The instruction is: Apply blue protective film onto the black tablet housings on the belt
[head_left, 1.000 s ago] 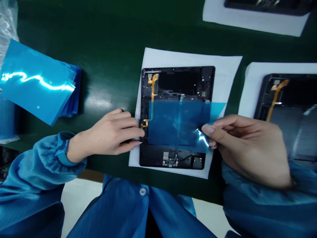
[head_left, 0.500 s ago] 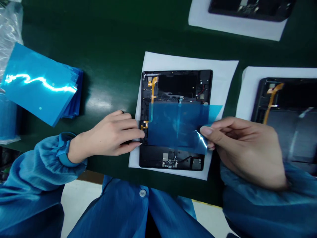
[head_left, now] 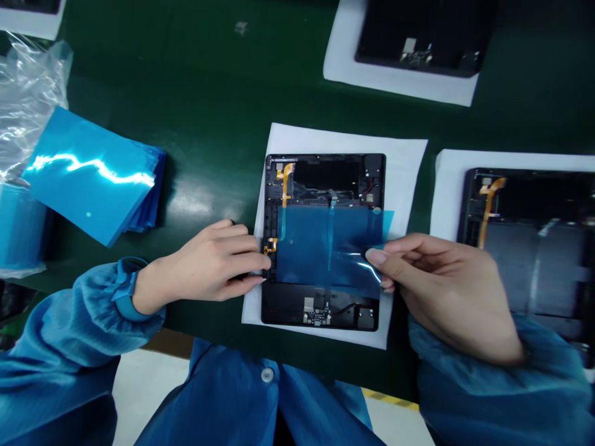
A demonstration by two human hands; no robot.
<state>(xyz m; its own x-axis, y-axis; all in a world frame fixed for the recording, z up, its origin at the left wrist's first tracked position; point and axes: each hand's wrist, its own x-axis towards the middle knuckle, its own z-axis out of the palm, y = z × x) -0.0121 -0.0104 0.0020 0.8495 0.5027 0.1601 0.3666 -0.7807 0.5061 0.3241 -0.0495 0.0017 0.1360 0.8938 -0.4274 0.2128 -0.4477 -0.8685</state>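
Observation:
An opened tablet (head_left: 292,303), its inner parts showing, lies face up on a white sheet (head_left: 404,161). Over its middle spreads a clear blue film (head_left: 307,241), whose right corner sticks out past the tablet's edge. My right hand (head_left: 437,285) pinches the film's right edge between thumb and fingers, and the film bends there with a bright glint. At the tablet's left edge, my left hand (head_left: 214,260) holds on with curled fingertips and thumb. An orange ribbon cable (head_left: 285,186) runs down the tablet's left side near those fingers.
A stack of blue films (head_left: 93,179) lies at the left, beside clear plastic wrapping (head_left: 28,105). Another opened tablet (head_left: 534,260) sits on white sheeting at the right. A third tablet (head_left: 427,37) lies at the back on its own sheet. The table (head_left: 186,93) is dark green.
The view has shifted, so everything on the table appears lower. My right hand and the film's right edge have come slightly left over the tablet. My left hand stays at the tablet's left edge.

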